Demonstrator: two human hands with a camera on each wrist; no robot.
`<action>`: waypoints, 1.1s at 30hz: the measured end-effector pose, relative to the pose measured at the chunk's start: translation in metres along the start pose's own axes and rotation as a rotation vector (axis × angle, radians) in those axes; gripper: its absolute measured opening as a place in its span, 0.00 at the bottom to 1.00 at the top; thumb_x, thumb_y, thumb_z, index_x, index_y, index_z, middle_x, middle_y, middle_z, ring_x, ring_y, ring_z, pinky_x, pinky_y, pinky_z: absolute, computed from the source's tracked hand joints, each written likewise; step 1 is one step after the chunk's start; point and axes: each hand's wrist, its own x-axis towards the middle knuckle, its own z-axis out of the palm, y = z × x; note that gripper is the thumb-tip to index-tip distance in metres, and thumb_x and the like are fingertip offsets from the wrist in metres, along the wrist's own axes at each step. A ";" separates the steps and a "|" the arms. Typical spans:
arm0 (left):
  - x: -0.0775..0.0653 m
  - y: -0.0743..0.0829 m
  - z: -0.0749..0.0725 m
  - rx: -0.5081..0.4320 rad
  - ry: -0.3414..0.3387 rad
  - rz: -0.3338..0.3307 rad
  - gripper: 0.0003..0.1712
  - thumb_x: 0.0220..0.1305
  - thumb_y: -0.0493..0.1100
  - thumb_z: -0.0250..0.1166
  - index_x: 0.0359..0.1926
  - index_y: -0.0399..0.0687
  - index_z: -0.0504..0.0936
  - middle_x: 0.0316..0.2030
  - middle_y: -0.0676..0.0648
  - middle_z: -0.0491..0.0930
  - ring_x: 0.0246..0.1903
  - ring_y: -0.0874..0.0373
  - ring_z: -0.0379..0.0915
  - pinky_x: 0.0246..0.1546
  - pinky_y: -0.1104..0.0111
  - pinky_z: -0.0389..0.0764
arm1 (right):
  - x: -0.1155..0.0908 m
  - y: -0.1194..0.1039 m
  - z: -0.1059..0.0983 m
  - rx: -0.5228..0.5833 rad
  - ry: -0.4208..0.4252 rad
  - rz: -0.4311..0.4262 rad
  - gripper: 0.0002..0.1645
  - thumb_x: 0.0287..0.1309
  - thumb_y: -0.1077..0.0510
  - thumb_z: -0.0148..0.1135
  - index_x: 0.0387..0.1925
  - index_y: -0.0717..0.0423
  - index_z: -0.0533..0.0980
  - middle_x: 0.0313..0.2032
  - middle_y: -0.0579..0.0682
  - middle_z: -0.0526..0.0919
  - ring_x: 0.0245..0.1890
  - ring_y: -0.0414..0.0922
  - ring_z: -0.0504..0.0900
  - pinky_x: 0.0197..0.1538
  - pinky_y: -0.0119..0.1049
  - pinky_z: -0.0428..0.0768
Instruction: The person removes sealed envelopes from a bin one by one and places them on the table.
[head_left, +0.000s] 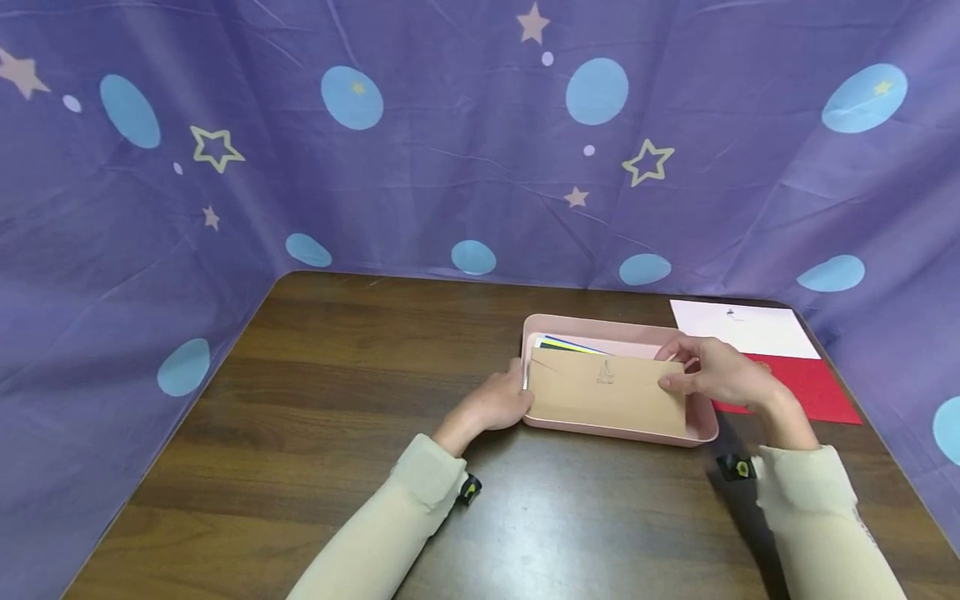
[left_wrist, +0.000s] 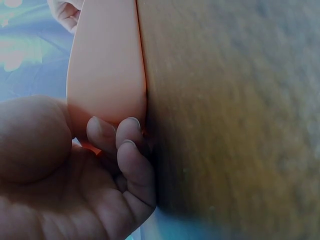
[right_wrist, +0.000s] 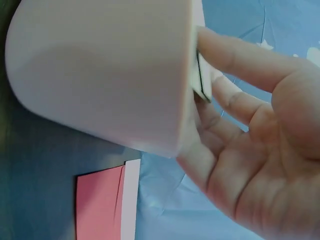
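Note:
A shallow pink tray stands on the table right of centre. My left hand grips its left end; in the left wrist view the fingers curl against the tray's outer side. Inside the tray lies a brown kraft-paper envelope with a small sailboat drawing. My right hand pinches the envelope's right edge, thumb on top and fingers behind it. Beneath its far edge show blue, yellow and dark edges of other flat pieces, mostly covered.
Right of the tray, a red paper piece lies by the table's right edge, partly hidden by my right hand. Behind it is a white paper piece with a small print. A purple patterned curtain hangs around the brown wooden table.

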 end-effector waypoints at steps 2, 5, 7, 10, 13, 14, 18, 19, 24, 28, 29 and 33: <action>0.000 0.001 -0.001 -0.006 -0.001 -0.004 0.26 0.65 0.43 0.50 0.59 0.31 0.58 0.46 0.33 0.75 0.47 0.48 0.73 0.47 0.56 0.74 | 0.000 0.002 0.000 0.091 -0.036 0.015 0.19 0.53 0.59 0.70 0.45 0.59 0.74 0.32 0.55 0.79 0.32 0.49 0.78 0.36 0.37 0.78; 0.000 0.001 0.000 -0.002 -0.001 -0.003 0.26 0.65 0.43 0.50 0.59 0.31 0.58 0.46 0.33 0.75 0.46 0.48 0.73 0.47 0.56 0.74 | -0.001 0.006 0.000 0.236 -0.103 0.039 0.19 0.55 0.61 0.68 0.45 0.65 0.73 0.35 0.60 0.80 0.34 0.51 0.80 0.38 0.38 0.80; 0.001 0.001 0.000 0.000 -0.004 -0.005 0.26 0.66 0.43 0.49 0.60 0.31 0.58 0.47 0.33 0.75 0.46 0.49 0.73 0.47 0.56 0.75 | 0.000 0.011 0.000 0.314 -0.137 0.052 0.19 0.56 0.62 0.67 0.45 0.67 0.71 0.37 0.62 0.81 0.35 0.53 0.81 0.39 0.40 0.80; 0.001 0.000 0.001 -0.003 -0.009 -0.010 0.27 0.66 0.43 0.49 0.61 0.31 0.57 0.47 0.32 0.75 0.47 0.49 0.73 0.47 0.56 0.75 | 0.000 0.018 0.001 0.369 -0.168 0.055 0.18 0.58 0.61 0.65 0.46 0.67 0.71 0.38 0.63 0.81 0.37 0.55 0.82 0.41 0.42 0.80; 0.001 0.001 0.000 -0.008 -0.009 -0.012 0.28 0.66 0.43 0.49 0.61 0.30 0.57 0.48 0.31 0.75 0.48 0.48 0.73 0.48 0.56 0.74 | 0.001 0.023 0.000 0.407 -0.186 0.049 0.18 0.60 0.60 0.64 0.47 0.67 0.70 0.38 0.63 0.82 0.38 0.57 0.82 0.42 0.43 0.80; 0.001 0.000 0.000 -0.011 -0.009 -0.011 0.28 0.66 0.43 0.49 0.61 0.31 0.57 0.48 0.31 0.75 0.48 0.47 0.73 0.48 0.56 0.74 | 0.001 0.023 -0.001 0.419 -0.192 0.046 0.18 0.60 0.60 0.63 0.47 0.67 0.70 0.38 0.63 0.82 0.38 0.58 0.82 0.43 0.44 0.80; 0.001 0.000 0.000 -0.020 -0.006 -0.002 0.28 0.66 0.43 0.49 0.62 0.31 0.57 0.48 0.32 0.75 0.48 0.47 0.73 0.48 0.56 0.74 | 0.002 0.025 -0.001 0.502 -0.201 0.045 0.18 0.62 0.62 0.61 0.49 0.69 0.69 0.40 0.64 0.82 0.40 0.60 0.81 0.46 0.46 0.80; 0.001 0.000 0.000 -0.019 -0.006 -0.002 0.28 0.66 0.43 0.49 0.62 0.31 0.57 0.48 0.32 0.75 0.48 0.48 0.73 0.48 0.56 0.74 | 0.003 0.025 -0.001 0.515 -0.194 0.051 0.18 0.63 0.62 0.60 0.49 0.69 0.69 0.40 0.64 0.82 0.40 0.59 0.81 0.46 0.47 0.80; 0.001 0.000 0.000 -0.019 -0.015 -0.008 0.28 0.67 0.43 0.49 0.62 0.32 0.56 0.47 0.33 0.75 0.46 0.49 0.73 0.47 0.56 0.74 | 0.004 0.024 -0.001 0.511 -0.130 0.081 0.20 0.64 0.59 0.60 0.51 0.69 0.68 0.41 0.61 0.81 0.41 0.56 0.81 0.45 0.45 0.80; 0.001 0.000 0.000 -0.024 -0.019 -0.010 0.28 0.67 0.45 0.50 0.62 0.33 0.57 0.46 0.34 0.75 0.43 0.51 0.73 0.45 0.57 0.75 | 0.004 0.021 -0.003 0.459 -0.070 0.077 0.22 0.64 0.57 0.60 0.54 0.66 0.68 0.41 0.63 0.79 0.40 0.54 0.81 0.44 0.43 0.80; 0.001 0.000 -0.001 -0.026 -0.020 -0.009 0.28 0.67 0.45 0.50 0.62 0.33 0.57 0.45 0.34 0.75 0.43 0.51 0.72 0.44 0.57 0.75 | 0.003 0.021 -0.004 0.444 -0.059 0.074 0.23 0.64 0.56 0.60 0.54 0.65 0.68 0.41 0.63 0.78 0.40 0.53 0.80 0.44 0.42 0.80; 0.000 0.000 -0.001 -0.013 -0.019 0.001 0.28 0.66 0.44 0.50 0.62 0.32 0.57 0.46 0.34 0.75 0.42 0.51 0.72 0.44 0.57 0.74 | 0.000 0.020 -0.008 0.404 -0.015 0.060 0.21 0.65 0.55 0.60 0.53 0.64 0.69 0.40 0.63 0.77 0.38 0.50 0.80 0.42 0.40 0.81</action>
